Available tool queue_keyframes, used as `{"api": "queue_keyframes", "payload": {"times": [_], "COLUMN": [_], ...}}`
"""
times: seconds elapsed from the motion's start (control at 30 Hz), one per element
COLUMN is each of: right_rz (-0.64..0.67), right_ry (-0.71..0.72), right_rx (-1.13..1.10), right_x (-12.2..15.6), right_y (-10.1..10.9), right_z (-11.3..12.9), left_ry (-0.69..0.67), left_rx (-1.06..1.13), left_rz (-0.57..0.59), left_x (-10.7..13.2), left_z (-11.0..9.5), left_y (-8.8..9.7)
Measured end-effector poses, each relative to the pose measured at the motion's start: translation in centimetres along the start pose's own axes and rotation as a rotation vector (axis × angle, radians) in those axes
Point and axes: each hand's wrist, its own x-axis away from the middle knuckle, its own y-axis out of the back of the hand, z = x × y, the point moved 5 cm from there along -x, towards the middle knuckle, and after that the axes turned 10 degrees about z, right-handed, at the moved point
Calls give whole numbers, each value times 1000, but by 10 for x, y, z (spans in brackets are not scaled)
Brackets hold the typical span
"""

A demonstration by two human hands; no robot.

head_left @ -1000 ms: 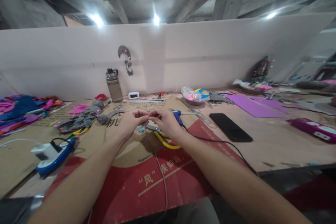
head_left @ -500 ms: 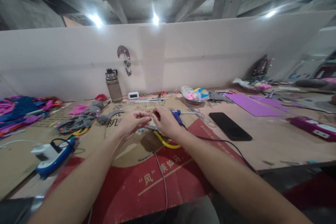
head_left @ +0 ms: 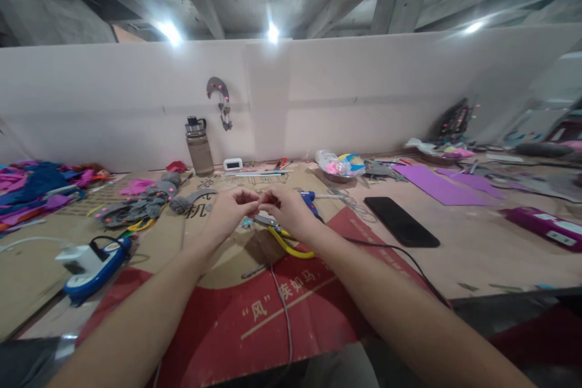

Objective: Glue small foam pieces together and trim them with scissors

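- Over the middle of the tan-and-red printed cardboard sheet [head_left: 291,315], the left hand [head_left: 230,211] and the right hand [head_left: 290,212] meet fingertip to fingertip, raised a little off the surface.
- Fingers: thumb and forefinger of each hand are closed in a pinch on a small piece [head_left: 260,198] held between them. The other fingers curl loosely. The piece is too small for its colour or material to be made out.
- Location: the small piece sits at the point where the two pinches meet, above the cardboard and near the yellow-handled pliers [head_left: 285,242].
- Handling (a judgement): fine work of this kind probably goes best with a light pinch close to each end. Hands kept low over the cardboard would let a dropped piece land on bare sheet.
- Axis (a judgement): gripped from both sides, the piece probably has its long axis running left to right, roughly level. Which end points which way cannot be told.
- Surroundings: a blue hot-glue gun [head_left: 308,200] lies just beyond the right hand, and a flat black phone [head_left: 401,221] lies well apart to the right. Grey felt pieces [head_left: 136,209] lie to the left, and a brown translucent water bottle [head_left: 199,147] stands by the white partition.
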Motion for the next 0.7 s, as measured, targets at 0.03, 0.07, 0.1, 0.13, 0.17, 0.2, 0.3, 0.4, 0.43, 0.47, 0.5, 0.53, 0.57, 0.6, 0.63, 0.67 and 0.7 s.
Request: {"api": "queue_keyframes", "payload": {"times": [0.03, 0.07, 0.1, 0.13, 0.17, 0.2, 0.3, 0.4, 0.43, 0.47, 0.5, 0.53, 0.57, 0.6, 0.63, 0.67, 0.7], "right_rz": [3, 7, 14, 24, 36, 52, 86, 53, 43, 38, 34, 29, 21, 6, -14, -35, -52], "right_ry": [-15, -32, -48, -58, -62, -60, -52, -76, -87, -100, -112, -122, -128, -132, -134, -136, -138], "right_rx": [4, 3, 0, -7, -18, -34, -115, -181, -202, -228, -264, -306, -352, -400, -449, -496, -534], "right_x": [0, 0, -1, -1, -1, -1, -1, 0, 0, 0, 0, 0, -1, -1, -2, -3, -3], "right_y": [0, 0, 0, 0, 0, 0, 0, -1, -2, -5, -7, -9, -10, -11, -11, -10, -10], "right_z": [-1, -3, -4, -5, -5, -5, -2, -1, -1, -2, -4, -6, -8, -10, -12, -15, -17], "left_ry": [-17, -36, -58, -79, -93, -97, -61, -25, -17, -8, -1, 5, 8, 10, 10, 5, -1], "left_rx": [-66, -130, -185, -224, -238, -223, -41, 201, 282, 357, 407, 434, 439, 425, 403, 373, 338], "left_rz": [-21, -45, -69, -92, -105, -104, -51, -30, -30, -25, -21, -18, -18, -17, -16, -14, -8], "left_x": [1, 3, 4, 5, 5, 6, 3, -2, -3, -4, -5, -5, -5, -5, -5, -5, -5], "left_z": [-2, -5, -7, -9, -10, -9, -3, 6, 8, 10, 12, 12, 12, 12, 11, 10, 8], "left_y": [0, 0, 0, 0, 0, -1, -4, -4, -4, -4, -3, -2, -2, -1, -1, -1, -2]}}
